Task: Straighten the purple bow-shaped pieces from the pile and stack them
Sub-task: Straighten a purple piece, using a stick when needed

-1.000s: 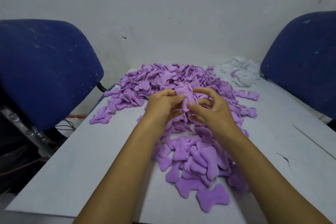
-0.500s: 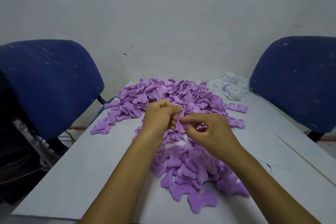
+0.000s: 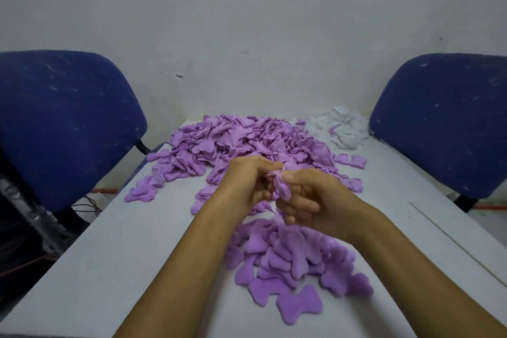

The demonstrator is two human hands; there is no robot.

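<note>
purple pile (image 3: 241, 140): big heap of crumpled bow-shaped pieces sat at the far middle of the table, spilling toward the left edge and toward the hands.
table (image 3: 109, 255): pale grey top, ran from the near edge up to the wall; thin line across its right side.
left chair (image 3: 63, 123): blue padded back, beside the table's left edge, white scuffs on the fabric.
right chair (image 3: 444, 123): blue padded back, beside the table's right edge, also scuffed.
flattened pieces (image 3: 290, 261): loose overlapping layer of smoothed purple bows lay near, just below the hands; more a spread than a neat stack.
white scraps (image 3: 340, 129): small heap at the far right corner, touching the purple pile, a few purple bits mixed in.
left hand (image 3: 247, 184): fingers curled, pinched the held piece from the left.
right hand (image 3: 315, 200): fingers curled, thumb on top, gripped the same piece from the right.
held piece (image 3: 282, 186): crumpled purple bow, between both hands, raised above the table.
single bow (image 3: 299, 307): flat, nearest the camera, at the edge of the flattened pieces.
</note>
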